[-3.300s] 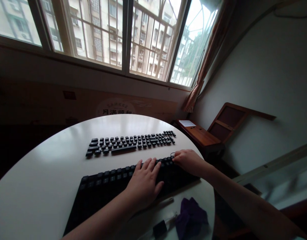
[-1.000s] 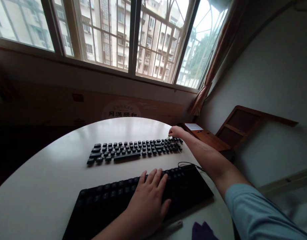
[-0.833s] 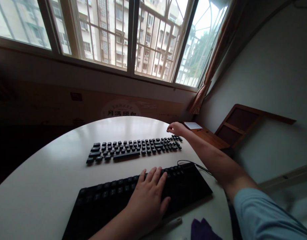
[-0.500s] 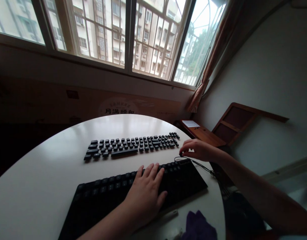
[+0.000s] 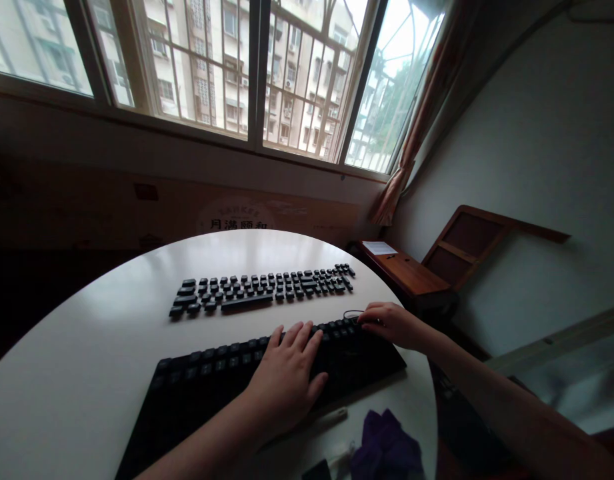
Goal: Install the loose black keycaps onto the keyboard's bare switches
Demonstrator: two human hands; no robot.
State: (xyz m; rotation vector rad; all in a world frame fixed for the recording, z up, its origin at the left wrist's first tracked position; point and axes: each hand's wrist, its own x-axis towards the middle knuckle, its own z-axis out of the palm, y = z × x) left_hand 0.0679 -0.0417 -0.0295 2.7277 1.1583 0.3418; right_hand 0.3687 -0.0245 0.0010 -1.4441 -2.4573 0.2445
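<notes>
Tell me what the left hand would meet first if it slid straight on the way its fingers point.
Probably the loose black keycaps, across a free-looking strip of white table beyond the keyboard under the left hand; depth is hard to judge from this one view.

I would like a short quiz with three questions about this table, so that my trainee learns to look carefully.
1. True or false: the left hand is on the keyboard, and the right hand is at its right end.
2. Which colour is the cloth?
a) red b) purple c) white
3. Fill in: the loose keys lie beyond the keyboard, on the side towards the ____.

Key: 1 true; 2 b; 3 window
</notes>
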